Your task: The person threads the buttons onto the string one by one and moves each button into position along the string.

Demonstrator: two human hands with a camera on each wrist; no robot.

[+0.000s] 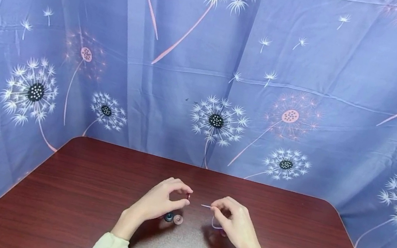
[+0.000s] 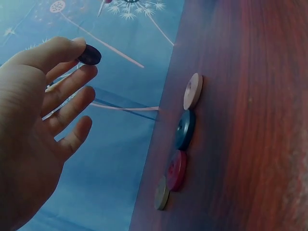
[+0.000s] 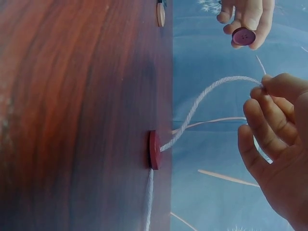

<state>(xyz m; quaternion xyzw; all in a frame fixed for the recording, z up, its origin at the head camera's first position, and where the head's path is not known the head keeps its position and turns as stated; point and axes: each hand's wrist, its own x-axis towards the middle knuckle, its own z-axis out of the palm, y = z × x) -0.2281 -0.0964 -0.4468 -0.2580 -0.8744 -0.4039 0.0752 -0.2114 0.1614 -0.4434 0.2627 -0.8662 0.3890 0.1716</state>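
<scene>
While the right hand pinches a string, the left hand pinches a dark button left of it; a red button is threaded on the string; four loose buttons lie to its left.

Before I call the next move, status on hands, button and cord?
Left hand pinching a button; right hand pinching the cord near its tip. Held button not on cord, gap between them. Red button already threaded. Nothing visible in the way.
</scene>
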